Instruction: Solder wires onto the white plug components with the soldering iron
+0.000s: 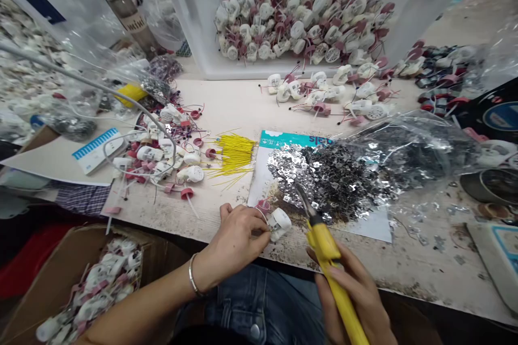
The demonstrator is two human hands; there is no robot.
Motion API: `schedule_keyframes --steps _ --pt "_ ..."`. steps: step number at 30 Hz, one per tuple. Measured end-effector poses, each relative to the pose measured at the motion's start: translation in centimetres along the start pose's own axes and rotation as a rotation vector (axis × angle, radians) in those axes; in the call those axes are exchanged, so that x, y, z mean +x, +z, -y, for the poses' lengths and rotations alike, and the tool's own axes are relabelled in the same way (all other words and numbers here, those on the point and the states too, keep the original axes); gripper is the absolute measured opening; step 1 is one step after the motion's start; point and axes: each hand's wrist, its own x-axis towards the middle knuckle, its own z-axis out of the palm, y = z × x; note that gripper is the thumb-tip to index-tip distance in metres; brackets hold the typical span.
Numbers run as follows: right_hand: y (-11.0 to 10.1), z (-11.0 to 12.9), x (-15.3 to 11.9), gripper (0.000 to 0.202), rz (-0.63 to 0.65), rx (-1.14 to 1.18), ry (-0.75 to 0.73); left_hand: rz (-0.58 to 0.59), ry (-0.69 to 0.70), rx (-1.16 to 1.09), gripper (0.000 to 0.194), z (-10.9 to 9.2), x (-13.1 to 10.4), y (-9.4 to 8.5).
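My left hand pinches a small white plastic motor housing with a pink round cap joined to it, just above the table's front edge. My right hand is wrapped around a yellow electric screwdriver with a black collar and a side lever. Its metal tip points up and left, at the edge of a heap of small shiny metal plates. That heap lies on a white and teal sheet, right beyond both hands. Left of it lies a bundle of thin yellow wires.
A white bin full of white and pink assemblies stands at the back. More assemblies lie at left and fill a cardboard box below. A plastic bag, a metal tin and a scale are at right.
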Motion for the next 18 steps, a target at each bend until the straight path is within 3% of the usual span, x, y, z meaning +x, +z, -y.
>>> schedule_keyframes --steps 1,3,6,10,14,16,18 --pt "1.2 -0.3 0.7 0.016 -0.006 0.056 -0.054 -0.004 0.006 0.002 0.019 0.0 0.0 0.0" --pt "3.5 -1.1 2.0 0.019 -0.064 0.109 -0.140 -0.010 0.007 0.009 0.017 0.0 0.0 0.1" --pt "5.7 -2.1 3.0 0.020 -0.026 0.090 -0.223 -0.008 -0.006 0.020 0.017 0.0 -0.1 -0.1" --pt "6.1 -1.6 2.9 0.021 -0.091 0.077 -0.204 -0.049 0.002 -0.001 0.012 0.4 -1.0 -0.4" --pt "5.7 -0.1 2.6 0.025 -0.095 0.208 -0.061 -0.082 0.102 -0.025 0.051 0.7 -2.2 -0.8" --pt "5.7 0.1 2.6 0.023 -0.033 0.270 -0.027 -0.069 0.109 -0.051 0.047 1.1 -3.1 -1.9" --pt "5.7 -0.3 2.7 0.021 -0.037 0.261 -0.027 -0.115 0.019 -0.045 0.042 2.3 -4.8 -4.2"
